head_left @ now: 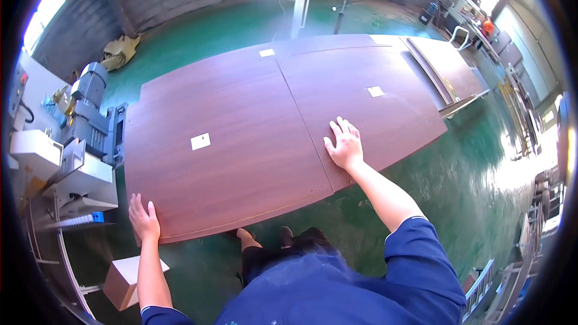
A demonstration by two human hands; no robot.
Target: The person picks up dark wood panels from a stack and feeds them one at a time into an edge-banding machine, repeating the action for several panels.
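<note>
Head view: saw a broad, flat, reddish-brown wood-grain panel (241,174) lying directly before the body.

Found a matching brown panel (397,126) beside it on the right, across a narrow dark seam; noted a bare right hand (345,147) laid on that one near the seam, fingers spread wide, and a bare left hand (144,221) at the first one's near left corner, fingers loosely apart. Saw white square labels (201,141) on top, a grey cylindrical motor (90,87) leftward, and glossy green floor (481,144) around.

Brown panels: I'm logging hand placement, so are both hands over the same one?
No, the left hand is at a corner of the left panel, while the right hand is over the right panel.
</note>
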